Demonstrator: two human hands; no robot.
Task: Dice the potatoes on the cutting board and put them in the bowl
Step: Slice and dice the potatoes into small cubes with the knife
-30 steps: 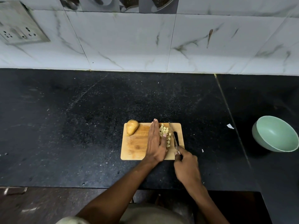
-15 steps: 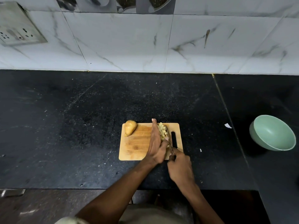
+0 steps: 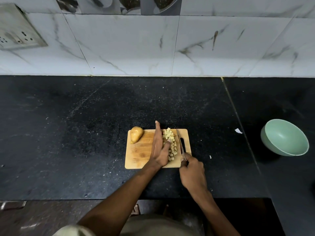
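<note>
On cutting board (image 3: 139, 155) right half: potato cubes (image 3: 170, 143), pile running near-to-far | left hand (image 3: 159, 147) flat, fingers straight, touching pile | right hand (image 3: 192, 172) grips knife (image 3: 180, 143), blade pointing away | bowl (image 3: 284, 137) well apart, right

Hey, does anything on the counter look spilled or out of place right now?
Little stands out. A small white scrap lies on the black counter between the cutting board and the green bowl, a smaller fleck nearer the board. The diced potato is all on the board.
</note>
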